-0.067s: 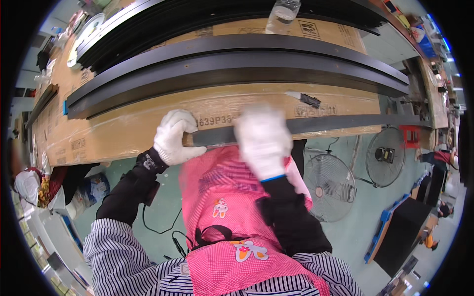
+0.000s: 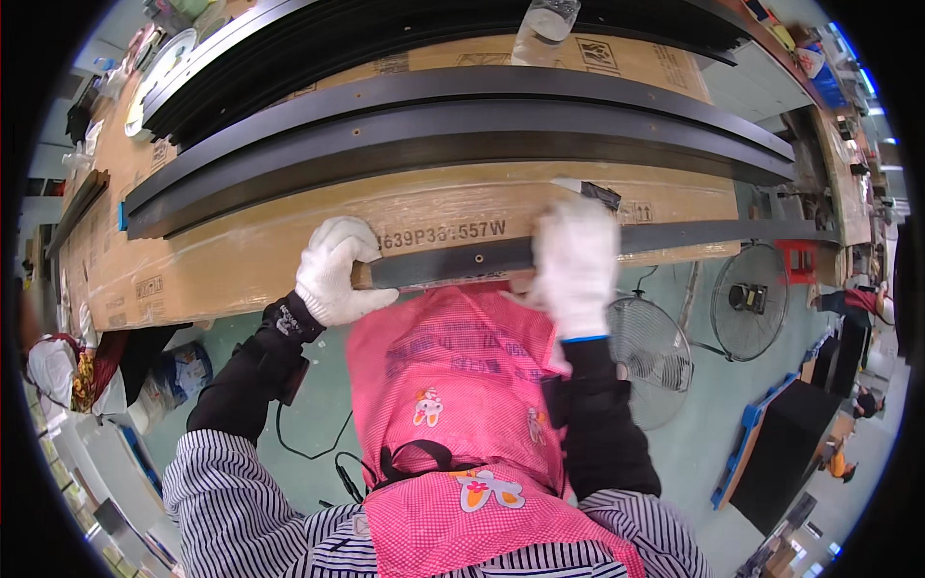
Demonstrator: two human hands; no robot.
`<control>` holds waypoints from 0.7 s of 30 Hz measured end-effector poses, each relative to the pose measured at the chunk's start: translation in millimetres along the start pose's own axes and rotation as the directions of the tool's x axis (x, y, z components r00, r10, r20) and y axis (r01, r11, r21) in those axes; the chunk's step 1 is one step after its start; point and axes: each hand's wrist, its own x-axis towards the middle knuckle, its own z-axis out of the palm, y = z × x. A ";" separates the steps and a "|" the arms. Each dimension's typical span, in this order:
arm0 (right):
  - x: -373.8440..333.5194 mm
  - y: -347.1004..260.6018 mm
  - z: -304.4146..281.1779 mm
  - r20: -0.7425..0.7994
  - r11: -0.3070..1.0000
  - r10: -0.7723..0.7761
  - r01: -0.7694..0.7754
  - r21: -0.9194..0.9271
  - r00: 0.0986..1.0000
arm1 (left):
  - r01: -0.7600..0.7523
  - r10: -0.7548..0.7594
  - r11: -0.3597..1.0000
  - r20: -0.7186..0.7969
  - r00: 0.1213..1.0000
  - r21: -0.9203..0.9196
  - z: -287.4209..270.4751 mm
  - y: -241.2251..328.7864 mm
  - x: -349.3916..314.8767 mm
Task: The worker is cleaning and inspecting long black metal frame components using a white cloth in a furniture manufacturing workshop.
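A long dark grey strip (image 2: 453, 263) with a small hole in its face lies along the near edge of the cardboard-covered table. My left hand (image 2: 339, 270), in a white knit glove, grips the strip's left end, thumb below and fingers above. A brown patch shows at that end, beside the palm. My right hand (image 2: 578, 265), also white-gloved, lies over the strip further right. It is blurred, and its fingers are hidden, so whether it holds anything does not show. Beyond it, a small black-and-white tool (image 2: 602, 196) rests on the cardboard.
Long black rails (image 2: 462, 120) span the table (image 2: 222, 255) behind the strip, with more stacked further back. A clear plastic cup (image 2: 545, 29) stands among them. Floor fans (image 2: 650, 361) stand below at the right, near a red stool (image 2: 796, 260). A pink apron (image 2: 453, 385) covers my front.
My right hand has slid to the right along the strip, uncovering its hole and more of the print on the cardboard. My left hand stays at the strip's end.
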 end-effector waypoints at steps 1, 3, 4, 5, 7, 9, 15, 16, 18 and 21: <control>3.0 21.8 -6.5 -0.031 0.976 0.217 -0.218 -0.012 0.976 | -0.003 0.003 1.000 -0.001 1.000 -0.004 1.6 1.4 2.0; -1.7 20.2 -3.8 -0.152 0.945 0.289 -0.307 -0.110 0.945 | -0.002 0.002 1.000 0.011 1.000 0.020 2.4 4.0 3.3; 0.5 1.1 -0.9 -0.156 0.945 0.291 -0.309 -0.108 0.944 | -0.005 0.005 1.000 0.012 1.000 0.023 4.5 4.0 4.5; 5.8 -33.8 3.3 -0.121 0.936 0.262 -0.283 -0.211 0.957 | -0.010 0.010 1.000 0.019 1.000 0.018 5.2 3.9 6.1; 17.5 -104.2 11.6 -0.035 0.885 0.223 -0.218 -0.412 0.974 | -0.020 0.020 1.000 0.031 0.999 0.013 6.7 4.8 8.5; 41.0 -142.5 5.2 0.087 0.893 0.167 -0.188 0.410 0.982 | 0.003 -0.003 1.000 0.006 1.000 0.017 12.3 3.6 8.8; 4.6 0.4 -2.3 -0.041 0.925 0.331 -0.315 0.212 0.943 | -0.003 0.003 1.000 -0.011 1.000 0.017 0.2 4.4 2.0; -8.6 46.9 -10.3 -0.060 0.912 0.410 -0.406 0.062 0.910 | -0.008 0.008 1.000 -0.008 1.000 0.010 2.1 6.9 7.2; -31.3 122.4 -22.6 -0.138 0.758 0.616 -0.632 -0.160 0.775 | -0.006 0.006 1.000 0.000 1.000 0.007 7.3 7.3 10.9; -19.2 116.6 -24.8 -0.038 0.730 0.622 -0.598 -0.331 0.782 | -0.007 0.007 1.000 -0.003 1.000 -0.002 7.0 4.5 7.3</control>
